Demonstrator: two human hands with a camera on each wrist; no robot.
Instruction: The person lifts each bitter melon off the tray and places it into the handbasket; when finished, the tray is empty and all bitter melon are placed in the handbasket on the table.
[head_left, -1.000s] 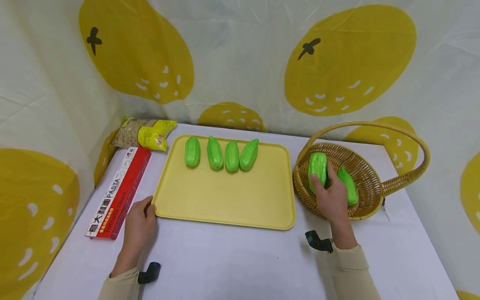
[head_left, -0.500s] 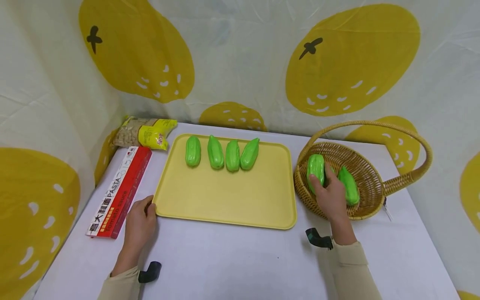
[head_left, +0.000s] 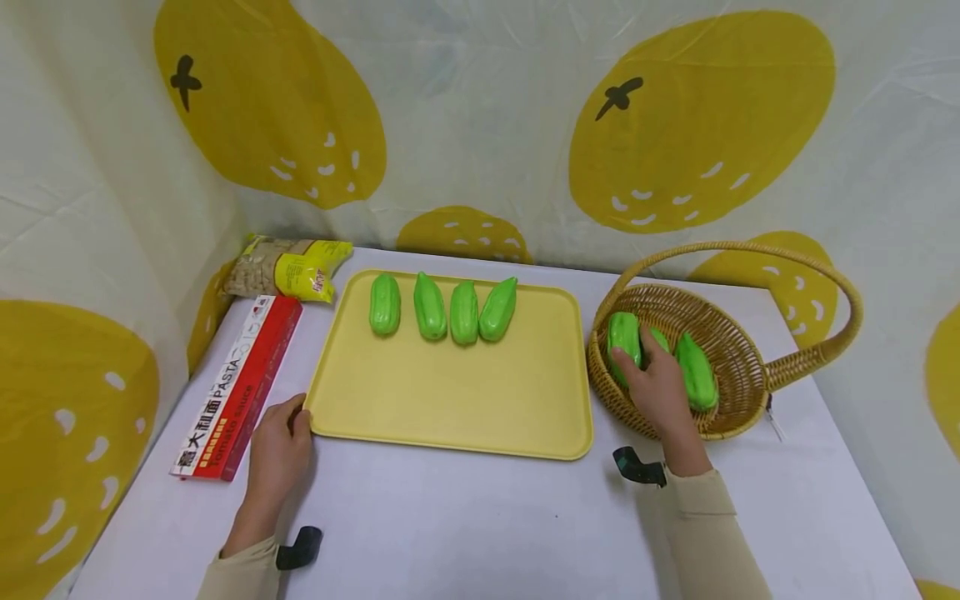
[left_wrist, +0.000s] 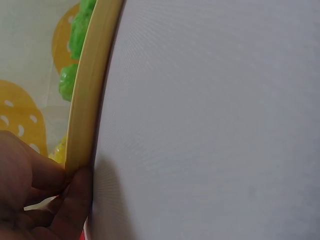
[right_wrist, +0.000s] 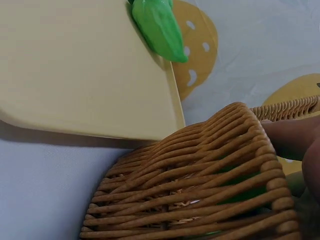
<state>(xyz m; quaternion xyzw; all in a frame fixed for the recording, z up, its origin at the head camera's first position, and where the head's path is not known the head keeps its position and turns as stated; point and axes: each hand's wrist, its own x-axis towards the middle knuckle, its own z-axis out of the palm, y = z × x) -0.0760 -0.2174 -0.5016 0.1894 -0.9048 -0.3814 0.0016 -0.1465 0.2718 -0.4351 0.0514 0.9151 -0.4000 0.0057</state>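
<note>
My left hand (head_left: 277, 450) pinches the front left corner of a yellow tray (head_left: 450, 400); the left wrist view shows thumb and fingers at its rim (left_wrist: 90, 100). Several plump, ribbed green gourds (head_left: 385, 305) lie in a row along the tray's back. On the right, my right hand (head_left: 660, 392) reaches into a wicker basket (head_left: 723, 333). Its thumb and fingers hold a green gourd (head_left: 624, 335) against the basket's left side. Another gourd (head_left: 697, 372) lies right of the hand, and a third (head_left: 659, 338) shows partly behind the fingers. Basket weave hides most of that grip in the right wrist view.
A red and white pasta box (head_left: 236, 387) lies left of the tray, with a yellow snack-like bag (head_left: 288, 265) behind it. The basket's tall arched handle (head_left: 738, 247) rises over its opening. A fruit-print curtain (head_left: 480, 108) stands along the back.
The right hand has shifted the held gourd slightly left and down inside the basket, uncovering part of a third gourd behind it. The left hand and tray stay put.
</note>
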